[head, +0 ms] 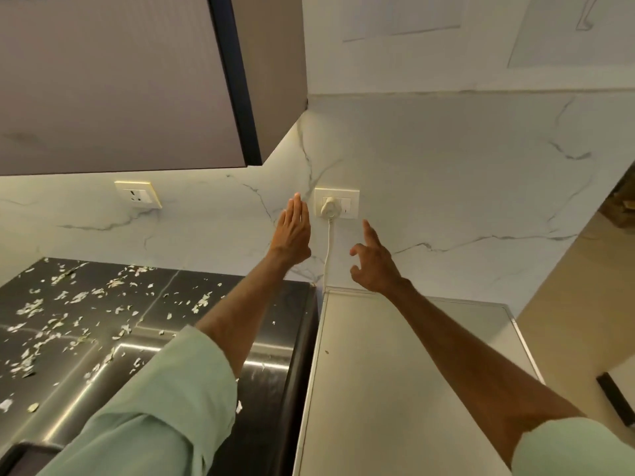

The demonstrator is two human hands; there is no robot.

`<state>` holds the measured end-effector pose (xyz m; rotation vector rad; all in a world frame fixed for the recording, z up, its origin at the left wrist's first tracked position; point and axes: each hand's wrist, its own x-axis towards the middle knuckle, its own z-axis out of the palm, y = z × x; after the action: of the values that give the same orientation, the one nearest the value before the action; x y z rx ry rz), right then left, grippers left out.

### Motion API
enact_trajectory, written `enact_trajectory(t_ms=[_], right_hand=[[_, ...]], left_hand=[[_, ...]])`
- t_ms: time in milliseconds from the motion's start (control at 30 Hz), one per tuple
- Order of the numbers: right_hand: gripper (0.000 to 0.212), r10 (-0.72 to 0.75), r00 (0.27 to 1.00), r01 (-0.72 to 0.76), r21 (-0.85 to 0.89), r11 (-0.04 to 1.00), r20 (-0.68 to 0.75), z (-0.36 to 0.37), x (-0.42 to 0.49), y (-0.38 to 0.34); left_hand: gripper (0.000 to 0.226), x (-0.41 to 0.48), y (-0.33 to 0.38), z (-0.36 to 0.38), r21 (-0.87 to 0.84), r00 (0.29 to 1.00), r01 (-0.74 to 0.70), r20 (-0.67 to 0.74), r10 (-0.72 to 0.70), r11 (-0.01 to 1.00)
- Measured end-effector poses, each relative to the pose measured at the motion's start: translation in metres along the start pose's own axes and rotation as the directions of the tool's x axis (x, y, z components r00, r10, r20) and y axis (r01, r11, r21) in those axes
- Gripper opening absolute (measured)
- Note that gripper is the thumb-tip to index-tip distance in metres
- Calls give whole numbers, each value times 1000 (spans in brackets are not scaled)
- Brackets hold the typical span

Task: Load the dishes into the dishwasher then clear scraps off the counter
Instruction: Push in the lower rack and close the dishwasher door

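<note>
Pale vegetable scraps [79,297] lie scattered over the dark counter [192,286] and the steel sink [192,365] at the left. The white top of an appliance, perhaps the dishwasher [405,365], fills the lower middle. Both arms reach toward the marble wall. My left hand [292,235] is raised with straight fingers, just left of a white plug [329,206] in a wall socket. My right hand [372,259] hovers right of the plug's cord, index finger pointing up, other fingers loosely curled, holding nothing. No dishes are in view.
A grey wall cabinet [120,80] hangs over the counter at upper left. A second socket [137,195] sits on the wall further left. The white cord [328,255] drops behind the appliance. A doorway opens at the right.
</note>
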<state>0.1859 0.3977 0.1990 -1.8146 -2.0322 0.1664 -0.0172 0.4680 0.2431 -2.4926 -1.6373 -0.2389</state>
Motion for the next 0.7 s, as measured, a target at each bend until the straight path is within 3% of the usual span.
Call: enact_trajectory(t_ms=[200,433,700], right_hand=[[23,-7,997,20,-164,986,79,20,40,-16],[16,47,996,-34,-186,982,69,35,59,-27],[17,72,997,-78,-186,979,-43,52,67,-34]], left_hand=[[113,50,-24,20,145,996,1,92,-15,989],[125,64,-43,54,208,998,-29,66,15,978],[96,68,-56,72,184,996,-74,-39,82,980]])
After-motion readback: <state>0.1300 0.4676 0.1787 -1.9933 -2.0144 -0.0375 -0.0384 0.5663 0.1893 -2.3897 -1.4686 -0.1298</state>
